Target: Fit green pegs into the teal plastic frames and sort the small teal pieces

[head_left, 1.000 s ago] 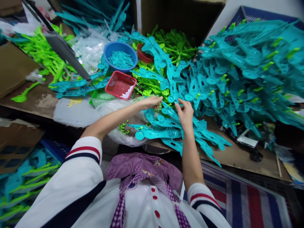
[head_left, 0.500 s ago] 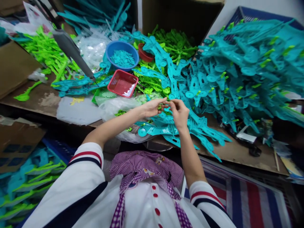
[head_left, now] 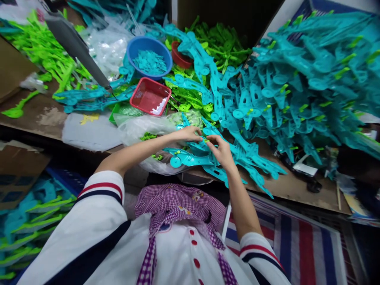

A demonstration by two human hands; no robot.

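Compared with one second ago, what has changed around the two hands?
The left hand and right hand have drawn back a little; the right also moved leftward, narrowing the gap. A small green piece shows between them, but whether it is grasped is unclear. The blue bowl and red basket stayed in place.

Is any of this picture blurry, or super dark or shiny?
Head view: the open box is very dark inside; head view: the clear plastic gleams whitish; head view: the big teal pile looks soft and stretched toward the right edge.
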